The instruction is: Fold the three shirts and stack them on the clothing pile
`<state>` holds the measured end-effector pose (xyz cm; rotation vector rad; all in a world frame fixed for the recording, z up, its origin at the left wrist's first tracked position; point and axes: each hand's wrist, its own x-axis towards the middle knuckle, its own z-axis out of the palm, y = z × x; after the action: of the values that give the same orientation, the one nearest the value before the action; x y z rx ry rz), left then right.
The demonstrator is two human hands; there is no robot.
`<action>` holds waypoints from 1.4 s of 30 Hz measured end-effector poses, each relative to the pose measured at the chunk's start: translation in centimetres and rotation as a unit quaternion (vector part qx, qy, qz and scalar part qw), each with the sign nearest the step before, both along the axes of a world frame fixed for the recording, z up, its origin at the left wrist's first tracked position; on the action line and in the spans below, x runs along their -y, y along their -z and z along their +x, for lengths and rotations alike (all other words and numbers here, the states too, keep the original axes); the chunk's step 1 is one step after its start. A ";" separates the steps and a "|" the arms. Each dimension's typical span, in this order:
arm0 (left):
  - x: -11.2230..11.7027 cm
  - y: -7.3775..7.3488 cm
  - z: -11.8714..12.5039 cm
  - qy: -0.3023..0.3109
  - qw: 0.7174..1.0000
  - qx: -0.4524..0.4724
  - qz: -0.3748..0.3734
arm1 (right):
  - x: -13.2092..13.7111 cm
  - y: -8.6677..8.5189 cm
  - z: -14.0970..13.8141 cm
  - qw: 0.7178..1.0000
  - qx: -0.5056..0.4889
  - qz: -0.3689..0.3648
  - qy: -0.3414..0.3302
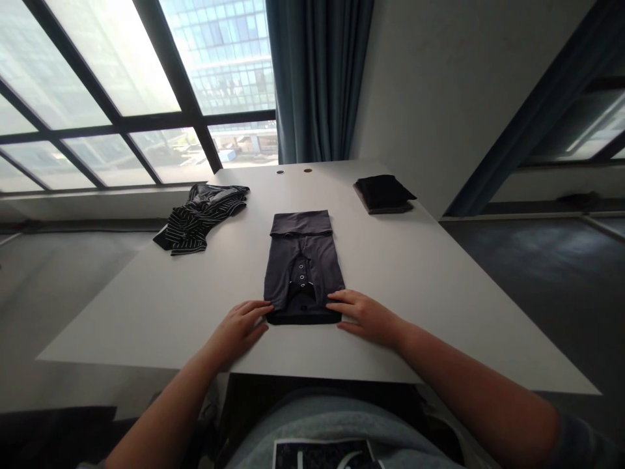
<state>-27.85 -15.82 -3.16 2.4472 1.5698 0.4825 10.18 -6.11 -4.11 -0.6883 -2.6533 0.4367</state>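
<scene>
A dark grey shirt [317, 260] lies folded flat on the white table [430, 299], its hem toward the near edge and about midway between the side edges. Its sleeves are folded in over the front, beside a short row of buttons [301, 277]. The left hand [239, 329] has its fingertips on the shirt's near left corner, thumb apart from the fingers; the right hand [368, 316] touches the near right corner likewise, thumb apart.

A strip of white tabletop separates the hem from the near edge, and broader stretches lie on either side of the shirt. A striped garment [200, 221] is crumpled along the left edge. Near the far right corner, a folded pile of dark clothes [383, 192] reaches the right edge. Two small holes [308, 170] sit by the far edge.
</scene>
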 end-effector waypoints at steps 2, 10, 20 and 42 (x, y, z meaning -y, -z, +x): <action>-0.5 0.3 0.6 -0.004 0.999 -0.022 0.028 | 0.2 0.3 -0.5 0.999 -0.002 0.035 0.004; -1.1 1.0 2.1 -0.015 0.994 -0.024 0.102 | 0.0 0.8 -1.5 0.994 -0.015 0.105 0.023; 0.8 -1.9 2.7 0.028 0.998 0.051 0.039 | 1.3 -1.5 0.2 0.997 -0.077 -0.022 -0.016; -15.1 -6.0 -0.1 -0.038 0.991 0.126 -0.026 | -11.8 -5.9 -3.2 0.980 -0.133 -0.075 0.131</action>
<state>-27.94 -0.73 2.86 2.1939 1.5516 0.7219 6.93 5.69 1.77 -0.9395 -2.2589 0.6117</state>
